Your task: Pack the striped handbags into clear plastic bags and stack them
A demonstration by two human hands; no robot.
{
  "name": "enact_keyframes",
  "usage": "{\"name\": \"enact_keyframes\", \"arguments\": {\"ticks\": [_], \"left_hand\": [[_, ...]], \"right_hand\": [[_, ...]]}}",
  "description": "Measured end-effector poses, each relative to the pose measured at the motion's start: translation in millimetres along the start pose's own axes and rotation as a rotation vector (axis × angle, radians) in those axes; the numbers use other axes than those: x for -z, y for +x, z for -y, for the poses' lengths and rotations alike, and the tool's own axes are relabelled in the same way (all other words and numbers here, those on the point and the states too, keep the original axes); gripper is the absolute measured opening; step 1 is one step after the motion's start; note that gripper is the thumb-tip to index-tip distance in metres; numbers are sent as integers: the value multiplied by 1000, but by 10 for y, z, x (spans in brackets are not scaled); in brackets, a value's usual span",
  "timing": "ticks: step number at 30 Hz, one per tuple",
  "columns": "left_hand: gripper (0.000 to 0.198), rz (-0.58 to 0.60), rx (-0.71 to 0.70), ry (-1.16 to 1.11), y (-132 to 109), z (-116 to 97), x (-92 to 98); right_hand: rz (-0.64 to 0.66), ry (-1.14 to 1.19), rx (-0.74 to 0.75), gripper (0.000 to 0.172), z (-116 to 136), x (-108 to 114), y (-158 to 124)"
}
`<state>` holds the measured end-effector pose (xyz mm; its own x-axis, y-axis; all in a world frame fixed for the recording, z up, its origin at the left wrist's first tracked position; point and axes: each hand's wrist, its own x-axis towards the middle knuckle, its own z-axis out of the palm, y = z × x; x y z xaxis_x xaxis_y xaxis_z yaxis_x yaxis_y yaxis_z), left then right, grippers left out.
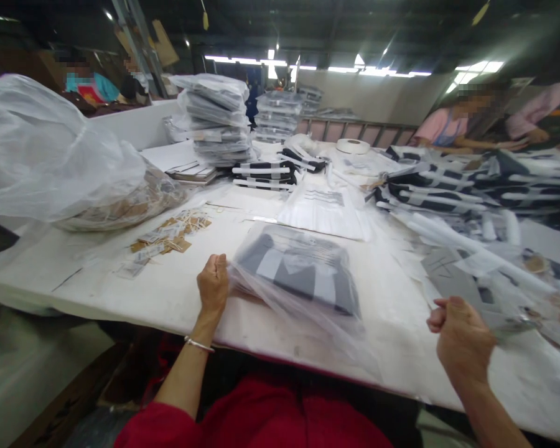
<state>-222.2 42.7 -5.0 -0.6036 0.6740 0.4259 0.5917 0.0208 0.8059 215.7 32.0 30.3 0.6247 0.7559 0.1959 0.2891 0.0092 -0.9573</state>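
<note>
A clear plastic bag (280,298) lies on the white-covered table in front of me, with a dark folded item (340,280) inside that has pale bands across it. My left hand (213,285) is closed on the bag's near left corner, pulling the film into a slant. Well to the right of the bag, my right hand (464,339) is closed, its fingers curled near the bag-strewn right side. Whether anything thin sits in those fingers I cannot make out. Beyond the filled bag, a pile of flat empty plastic bags (326,211) lies on the table.
Brown tags with strings (170,239) lie at left, beside a large bulging plastic bag (60,155). Bagged stacks (219,121) stand at the back. Dark folded items (429,186) pile up at right. A white tape roll (353,146) lies farther back. Other people work across the table.
</note>
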Motion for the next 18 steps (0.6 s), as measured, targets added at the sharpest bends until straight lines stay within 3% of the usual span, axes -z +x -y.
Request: {"name": "enact_keyframes", "arguments": {"ticks": [2,4,7,9,11,13,15,18], "left_hand": [[34,54,-51,-5,-15,9,78],[44,92,-185,-38,-43,12,186],[70,124,-589,53,-71,-1,422],[77,212,-869,233,-100,-49,581],[73,363,-1037,403,-167,-135,674],[63,481,-1097,497,-269,-232,676],[53,494,-1139,495,-376,-300,613],[39,409,-1209,384,-486,-311,524]], "right_hand": [[112,-68,166,38,153,108,-145],[347,-170,426,38,380,103,-411],[711,-303,871,51,685,-98,-873],[794,-359,1040,71,780,-292,-1114],[805,-419,1102,83,793,-472,-1267],[812,-471,1106,89,762,-604,-1357],[834,-514,1100,93,716,-681,-1434],[882,-591,1098,94,619,-708,-1579]]}}
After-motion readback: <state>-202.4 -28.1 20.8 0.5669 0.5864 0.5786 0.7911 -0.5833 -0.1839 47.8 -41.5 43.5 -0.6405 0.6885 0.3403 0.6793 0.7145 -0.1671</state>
